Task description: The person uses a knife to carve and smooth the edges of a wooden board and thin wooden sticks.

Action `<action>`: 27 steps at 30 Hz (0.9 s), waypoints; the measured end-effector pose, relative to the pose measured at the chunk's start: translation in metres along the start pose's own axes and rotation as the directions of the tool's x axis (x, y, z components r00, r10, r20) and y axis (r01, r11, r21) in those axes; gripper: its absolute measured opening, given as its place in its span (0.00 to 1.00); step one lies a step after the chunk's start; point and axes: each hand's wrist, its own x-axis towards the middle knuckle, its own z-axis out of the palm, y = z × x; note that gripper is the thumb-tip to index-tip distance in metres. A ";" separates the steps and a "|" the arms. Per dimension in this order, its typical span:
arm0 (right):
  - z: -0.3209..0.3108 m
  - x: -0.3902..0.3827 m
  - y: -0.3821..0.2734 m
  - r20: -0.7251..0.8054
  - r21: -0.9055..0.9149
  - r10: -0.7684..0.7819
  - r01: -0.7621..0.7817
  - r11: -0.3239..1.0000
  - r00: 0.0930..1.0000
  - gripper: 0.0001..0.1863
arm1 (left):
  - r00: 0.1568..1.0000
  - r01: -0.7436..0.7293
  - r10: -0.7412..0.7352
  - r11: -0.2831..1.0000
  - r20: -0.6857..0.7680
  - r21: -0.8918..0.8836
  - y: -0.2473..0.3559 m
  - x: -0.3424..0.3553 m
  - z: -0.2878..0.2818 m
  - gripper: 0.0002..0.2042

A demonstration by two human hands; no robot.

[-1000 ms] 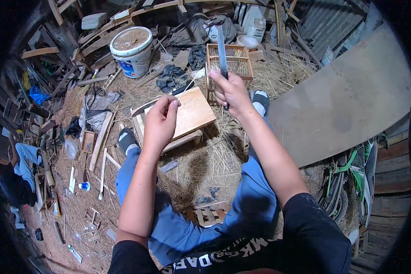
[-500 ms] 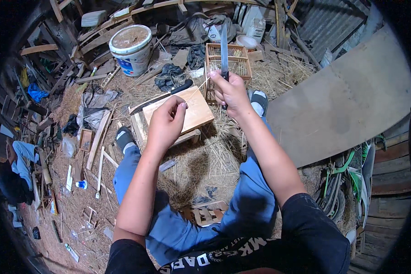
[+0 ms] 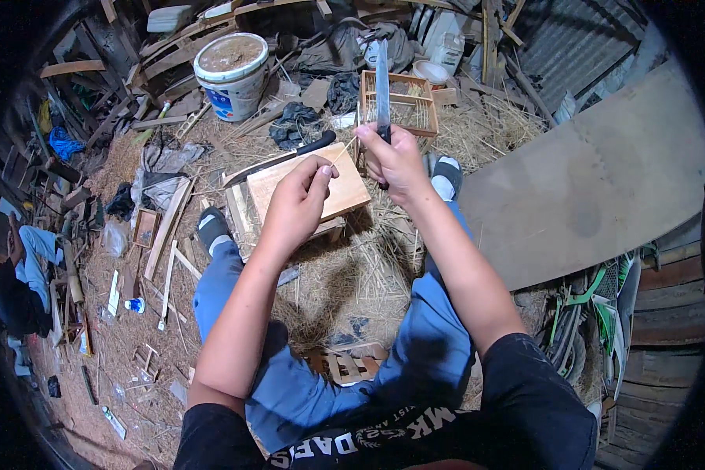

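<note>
Head view shows a seated person, legs in blue trousers, working over a pale wooden block [image 3: 309,192] set on a straw-covered floor [image 3: 352,274]. At about 12 o'clock from the block, the right hand [image 3: 395,160] is closed in a full fist around the dark handle of a knife [image 3: 382,86], its long flat blade pointing straight up and away. The left hand [image 3: 298,204] rests over the block with thumb and forefinger pinched on a thin pale sliver [image 3: 341,151], seemingly bamboo or wood, that runs toward the knife hand.

To do this well, I judge the sliver should be kept taut and low against the edge, the pinching fingers staying behind the blade, with light, even strokes rather than force.

The block is smooth and square-edged, tan in colour. A second dark-handled blade [image 3: 278,160] lies along its far edge. At 12 o'clock stands a slatted wooden crate [image 3: 415,110]; at 11 o'clock, a white plastic bucket [image 3: 231,74] filled with something grainy.
</note>
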 end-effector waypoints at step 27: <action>-0.004 -0.020 -0.022 0.372 -0.525 -0.392 0.539 0.659 0.841 0.23 | 0.999 -0.017 0.004 0.954 -0.043 -0.299 0.026 -0.025 -0.004 0.09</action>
